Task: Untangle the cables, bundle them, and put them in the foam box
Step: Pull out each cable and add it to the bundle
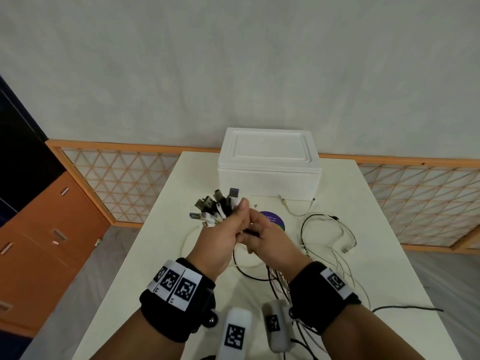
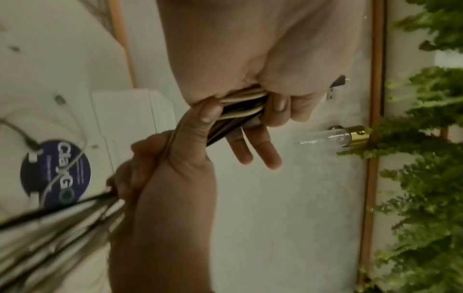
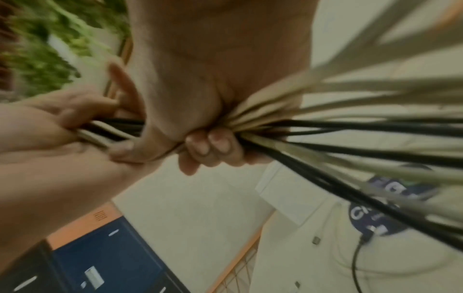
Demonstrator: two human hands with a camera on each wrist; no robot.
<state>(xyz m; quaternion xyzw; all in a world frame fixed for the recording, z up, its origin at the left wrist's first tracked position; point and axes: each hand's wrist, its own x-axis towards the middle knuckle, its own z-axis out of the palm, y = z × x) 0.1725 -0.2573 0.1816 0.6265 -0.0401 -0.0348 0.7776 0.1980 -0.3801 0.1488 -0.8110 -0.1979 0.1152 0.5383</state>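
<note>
Head view: cable bundle (image 1: 220, 207) is being clenched by left hand (image 1: 220, 239) and right hand (image 1: 267, 237) above the desk (image 1: 376, 229), before the lidded foam box (image 1: 268, 165). Wrist views are showing curled fingers (image 3: 213, 145) only; plugs are being cut off there, strands blurred.

Staged indoor room: white table (image 1: 363, 203), lattice screen (image 1: 124, 183), orange cabinet (image 1: 52, 242)

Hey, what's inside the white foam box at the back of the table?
Nothing can be seen inside: the foam box has its lid on, covering the interior. The cables are outside it, gripped by the left hand and right hand.
</note>
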